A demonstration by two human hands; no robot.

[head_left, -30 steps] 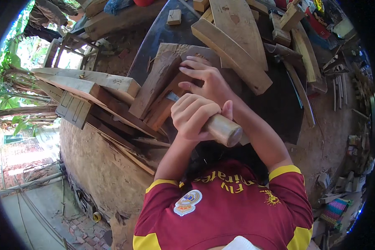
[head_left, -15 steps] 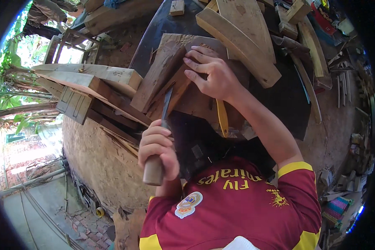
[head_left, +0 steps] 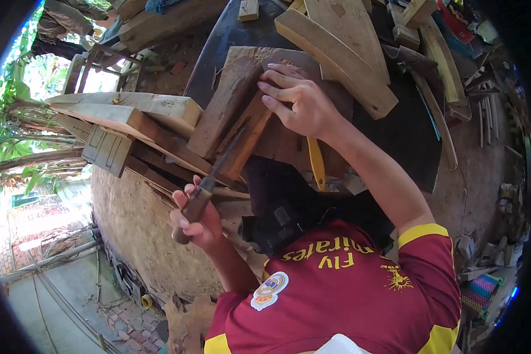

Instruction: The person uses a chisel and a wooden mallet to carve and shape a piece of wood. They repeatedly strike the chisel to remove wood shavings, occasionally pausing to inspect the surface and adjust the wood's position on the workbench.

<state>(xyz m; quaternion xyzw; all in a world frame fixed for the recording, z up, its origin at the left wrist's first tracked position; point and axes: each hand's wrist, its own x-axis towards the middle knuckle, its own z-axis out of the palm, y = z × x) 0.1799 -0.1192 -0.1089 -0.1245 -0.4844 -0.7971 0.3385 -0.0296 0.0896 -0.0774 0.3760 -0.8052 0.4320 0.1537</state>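
In my left hand is a chisel with a dark wooden handle; its thumb and fingers are partly loosened round it. The long metal blade points up and right, its tip over a narrow slot in a reddish wood piece. My right hand rests with fingers apart and slightly bent across the top of that piece. A brown wooden block lies alongside on the left. Below my right hand is a yellow tool, its upper end hidden.
Light timber beams jut out leftward. Curved boards and a small block lie on the dark bench toward the back and right. Wood offcuts lie on the floor at right; a wooden frame stands at upper left.
My left hand moved from the centre down and left, swinging the chisel from crosswise to blade up, and its fingers loosened. My right hand shifted slightly upward, staying on the wood.
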